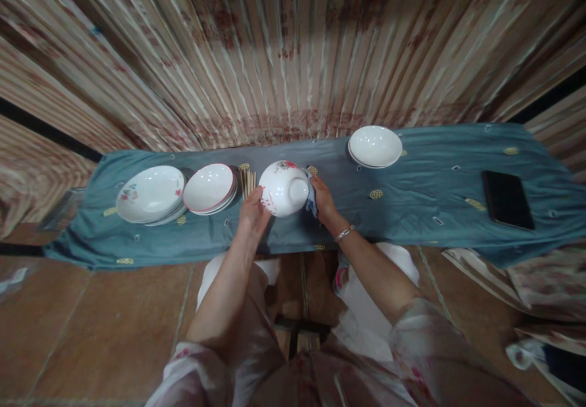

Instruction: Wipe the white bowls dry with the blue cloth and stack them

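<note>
White, flower-printed and glossy, the bowl [280, 196] is pinched at its rim side by the left hand's [254, 212] fingers, held tipped above the surface [425, 181] with its foot facing right. I see the right hand [323, 201] gripping a blue-grey cloth [311, 199] against the foot side — how those fingers curl underneath, I can't tell. Just beside the left hand lie the chopsticks [248, 181]; left of them sit the red-rimmed bowls [208, 188], stacked, then the stacked plates [151, 194]. Off to my right I have stacked white bowls [375, 146] near the back edge — and, well apart, a flat black object [508, 199].
</note>
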A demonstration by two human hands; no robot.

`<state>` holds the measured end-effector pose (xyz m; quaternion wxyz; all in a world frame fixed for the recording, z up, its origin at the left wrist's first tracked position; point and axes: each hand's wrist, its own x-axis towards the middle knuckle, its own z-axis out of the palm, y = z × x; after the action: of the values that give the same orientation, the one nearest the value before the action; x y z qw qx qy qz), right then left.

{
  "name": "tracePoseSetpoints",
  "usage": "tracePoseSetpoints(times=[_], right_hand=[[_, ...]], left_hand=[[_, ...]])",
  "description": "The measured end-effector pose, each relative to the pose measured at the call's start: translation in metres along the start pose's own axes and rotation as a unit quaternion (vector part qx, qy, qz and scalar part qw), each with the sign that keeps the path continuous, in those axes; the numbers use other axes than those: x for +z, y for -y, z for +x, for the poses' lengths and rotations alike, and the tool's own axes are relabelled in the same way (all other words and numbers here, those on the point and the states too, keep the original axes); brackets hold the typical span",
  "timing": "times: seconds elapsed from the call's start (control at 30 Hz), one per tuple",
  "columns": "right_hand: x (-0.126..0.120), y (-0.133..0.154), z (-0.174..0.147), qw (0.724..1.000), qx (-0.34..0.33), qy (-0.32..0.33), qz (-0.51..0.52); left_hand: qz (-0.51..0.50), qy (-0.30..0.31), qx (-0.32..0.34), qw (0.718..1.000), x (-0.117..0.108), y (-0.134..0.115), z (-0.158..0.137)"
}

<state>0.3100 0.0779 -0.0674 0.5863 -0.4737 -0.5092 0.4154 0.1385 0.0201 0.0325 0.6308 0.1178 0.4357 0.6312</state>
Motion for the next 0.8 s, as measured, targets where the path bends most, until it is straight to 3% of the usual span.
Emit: tracePoseSetpoints(times=[0.13,0.43,0.8], right_hand=[[0.0,0.001,-0.004,0.996,0.083,-0.019,0.033],[0.007,0.019,-0.033,0.999,0.025,-0.008,-0.036],[0.03,0.024,-0.068,0.988,-0.046,0.005,-0.149]], left_hand=[[-0.022,-0.022,-0.026,0.999,0.009,0.001,-0.003],[-0.041,-0.024,-0.06,0.997,0.024,0.001,-0.013],[-0.066,-0.032,-0.072,0.995,0.024,0.0,-0.008]])
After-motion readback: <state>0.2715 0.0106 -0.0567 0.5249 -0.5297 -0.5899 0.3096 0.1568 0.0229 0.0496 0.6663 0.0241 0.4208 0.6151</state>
